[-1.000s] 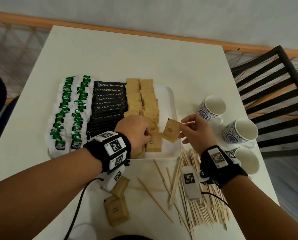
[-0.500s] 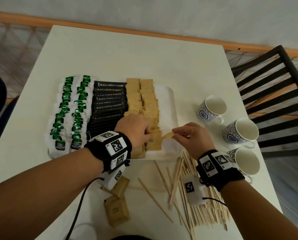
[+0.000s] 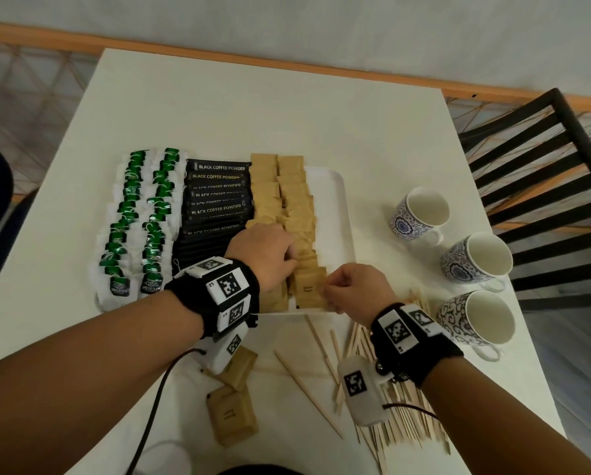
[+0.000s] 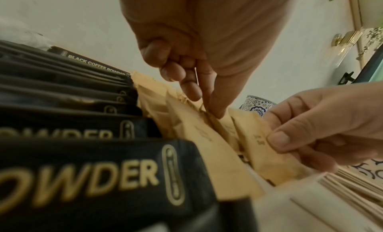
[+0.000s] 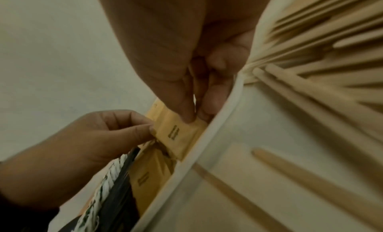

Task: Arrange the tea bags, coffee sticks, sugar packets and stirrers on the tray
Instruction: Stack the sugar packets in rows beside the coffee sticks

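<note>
A white tray (image 3: pixel 338 214) carries green tea bags (image 3: pixel 139 228), black coffee sticks (image 3: pixel 215 200) and two rows of brown sugar packets (image 3: pixel 280 193). My right hand (image 3: pixel 331 289) pinches one sugar packet (image 3: pixel 309 291) at the near end of the right row, just inside the tray's front rim. The right wrist view shows thumb and finger on the top edge of that packet (image 5: pixel 180 134). My left hand (image 3: pixel 287 258) lies on the sugar rows, its curled fingers and thumb (image 4: pixel 215 107) holding the standing packets beside the new one (image 4: pixel 263 153). Wooden stirrers (image 3: pixel 400 423) lie heaped on the table under my right wrist.
Two loose sugar packets (image 3: pixel 232 416) lie on the table near my left wrist. A few single stirrers (image 3: pixel 307 395) are scattered in front of the tray. Three patterned mugs (image 3: pixel 479 258) stand at the right, with a black chair (image 3: pixel 544 166) beyond the table edge.
My right hand has carried the sugar packet down and to the left, from above the tray's right side into the near end of the right sugar row. The left hand has stayed put.
</note>
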A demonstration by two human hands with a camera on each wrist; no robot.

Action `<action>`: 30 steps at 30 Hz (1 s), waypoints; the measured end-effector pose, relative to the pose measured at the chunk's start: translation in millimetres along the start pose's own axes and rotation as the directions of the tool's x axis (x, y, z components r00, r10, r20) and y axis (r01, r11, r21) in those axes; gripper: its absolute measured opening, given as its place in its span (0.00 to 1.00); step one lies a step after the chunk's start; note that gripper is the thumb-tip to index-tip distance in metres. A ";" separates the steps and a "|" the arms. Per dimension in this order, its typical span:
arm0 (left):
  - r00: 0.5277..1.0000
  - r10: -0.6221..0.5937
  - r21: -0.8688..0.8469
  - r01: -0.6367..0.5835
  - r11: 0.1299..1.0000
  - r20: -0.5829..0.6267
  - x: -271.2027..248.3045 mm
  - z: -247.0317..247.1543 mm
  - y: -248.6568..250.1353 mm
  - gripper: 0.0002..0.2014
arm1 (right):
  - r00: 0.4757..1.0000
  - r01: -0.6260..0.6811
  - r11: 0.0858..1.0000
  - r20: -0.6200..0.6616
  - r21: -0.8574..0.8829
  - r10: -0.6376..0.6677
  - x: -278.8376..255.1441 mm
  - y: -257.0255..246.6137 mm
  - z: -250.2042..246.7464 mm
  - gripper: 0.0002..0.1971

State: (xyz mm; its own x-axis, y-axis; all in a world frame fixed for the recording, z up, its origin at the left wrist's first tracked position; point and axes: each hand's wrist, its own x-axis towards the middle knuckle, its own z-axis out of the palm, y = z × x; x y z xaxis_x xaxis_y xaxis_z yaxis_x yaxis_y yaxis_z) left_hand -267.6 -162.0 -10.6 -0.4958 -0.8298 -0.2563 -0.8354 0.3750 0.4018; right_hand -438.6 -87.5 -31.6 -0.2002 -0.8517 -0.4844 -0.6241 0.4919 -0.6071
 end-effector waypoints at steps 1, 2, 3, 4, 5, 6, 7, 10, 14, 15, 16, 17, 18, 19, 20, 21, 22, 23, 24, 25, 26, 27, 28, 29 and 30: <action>1.000 -0.002 0.000 0.002 1.000 0.002 0.1 0.1 -0.6 0.05 | 1.000 -0.006 1.000 0.011 -0.022 0.006 0.5 -2.4 -0.1 0.05; 1.000 0.000 0.002 0.000 1.000 0.005 0.2 0.2 -1.1 0.06 | 1.000 -0.014 1.000 0.023 -0.023 0.014 1.2 -4.6 -0.4 0.05; 1.000 0.002 0.006 -0.002 1.000 0.007 0.0 0.2 -1.4 0.06 | 0.999 -0.022 1.000 0.031 -0.017 0.022 2.0 -6.6 -0.6 0.06; 1.000 0.004 0.008 -0.004 1.000 0.008 -0.2 0.1 -1.5 0.07 | 0.999 -0.030 0.999 0.036 -0.020 0.031 2.6 -8.1 -0.6 0.07; 1.000 0.005 0.009 -0.005 1.000 0.008 -0.2 0.0 -1.6 0.08 | 0.999 -0.034 0.999 0.039 -0.033 0.035 3.3 -9.8 -0.4 0.08; 1.000 0.006 0.008 -0.006 1.000 0.007 -0.2 0.0 -1.8 0.08 | 0.998 -0.034 0.998 0.044 -0.054 0.037 4.0 -10.8 0.2 0.09; 1.000 0.007 0.003 -0.007 1.000 0.007 -0.2 0.1 -2.3 0.08 | 0.998 -0.031 0.997 0.050 -0.076 0.035 4.6 -11.5 1.0 0.10; 1.000 0.018 -0.028 -0.018 0.999 -0.014 -1.2 -0.5 -5.7 0.08 | 0.997 -0.021 0.991 0.069 -0.133 0.031 4.4 -12.1 2.4 0.12; 0.997 0.043 -0.096 -0.049 0.994 -0.070 -7.2 -6.9 -13.3 0.06 | 0.999 0.011 0.981 0.053 -0.196 0.000 2.6 -13.3 0.8 0.11; 0.995 0.054 -0.109 -0.063 0.992 -0.089 -10.8 -10.1 -15.5 0.06 | 0.999 0.019 0.981 0.030 -0.191 -0.013 1.0 -13.2 -0.3 0.11; 0.993 0.061 -0.118 -0.074 0.990 -0.104 -15.9 -14.0 -18.0 0.06 | 0.999 0.032 0.984 0.001 -0.178 -0.033 -1.6 -13.0 -1.1 0.12; 0.992 0.068 -0.122 -0.081 0.989 -0.110 -22.7 -18.7 -20.8 0.05 | 0.998 0.057 0.985 -0.030 -0.161 -0.063 -4.7 -13.4 -1.4 0.13; 0.991 0.078 -0.122 -0.090 0.988 -0.105 -30.4 -22.4 -24.8 0.04 | 0.993 0.095 0.985 -0.055 -0.145 -0.104 -8.9 -15.2 -1.5 0.13; 0.991 0.096 -0.122 -0.107 0.987 -0.093 -39.6 -24.9 -29.3 0.03 | 0.987 0.140 0.982 -0.063 -0.126 -0.149 -13.7 -17.5 -0.5 0.13; 0.990 0.123 -0.118 -0.131 0.984 -0.071 -49.9 -26.1 -34.6 0.03 | 0.980 0.186 0.977 -0.049 -0.107 -0.192 -19.0 -20.3 1.3 0.11; 0.986 0.162 -0.107 -0.166 0.980 -0.044 -60.8 -27.0 -39.7 0.02 | 0.972 0.232 0.968 -0.010 -0.100 -0.234 -23.9 -23.5 3.8 0.09; 0.980 0.201 -0.085 -0.200 0.976 -0.007 -71.9 -25.8 -45.5 0.01 | 0.960 0.278 0.954 0.044 -0.113 -0.275 -28.8 -27.0 7.0 0.07; 0.972 0.231 -0.054 -0.229 0.972 0.040 -82.6 -23.4 -50.8 0.02 | 0.946 0.321 0.935 0.102 -0.150 -0.308 -33.1 -30.8 11.1 0.04; 0.964 0.251 -0.022 -0.250 0.968 0.092 -93.8 -19.6 -55.2 0.02 | 0.927 0.369 0.909 0.156 -0.196 -0.342 -37.2 -34.7 15.6 0.02; 0.951 0.276 -0.001 -0.279 0.960 0.138 -105.8 -14.4 -57.9 0.03 | 0.906 0.415 0.876 0.201 -0.245 -0.373 -40.6 -38.7 21.9 0.04; 0.935 0.313 0.014 -0.319 0.947 0.169 -117.5 -7.2 -60.5 0.04 | 0.883 0.462 0.838 0.243 -0.290 -0.402 -43.7 -42.1 29.0 0.06; 0.918 0.350 0.030 -0.362 0.932 0.185 -128.8 1.4 -62.3 0.05 | 0.861 0.502 0.795 0.285 -0.340 -0.422 -47.4 -45.8 37.1 0.08; 0.905 0.373 0.036 -0.388 0.921 0.202 -139.7 10.4 -64.0 0.07 | 0.837 0.544 0.739 0.325 -0.397 -0.441 -51.2 -49.3 45.5 0.10; 0.895 0.390 0.040 -0.407 0.912 0.215 -149.4 19.5 -65.5 0.11 | 0.814 0.580 0.673 0.358 -0.458 -0.457 -54.5 -52.1 53.9 0.11; 0.889 0.390 0.030 -0.408 0.912 0.241 -156.7 28.9 -67.5 0.16 | 0.797 0.604 0.611 0.380 -0.511 -0.470 -56.9 -53.4 61.5 0.13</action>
State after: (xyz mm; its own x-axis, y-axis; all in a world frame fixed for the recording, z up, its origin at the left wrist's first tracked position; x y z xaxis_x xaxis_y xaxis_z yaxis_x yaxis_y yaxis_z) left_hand -140.4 -45.3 -22.9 -0.8235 -0.4916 -0.2830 -0.5668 0.6935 0.4447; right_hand -347.5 -54.2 -10.3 0.4210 -0.8409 -0.3402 -0.8884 -0.3065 -0.3418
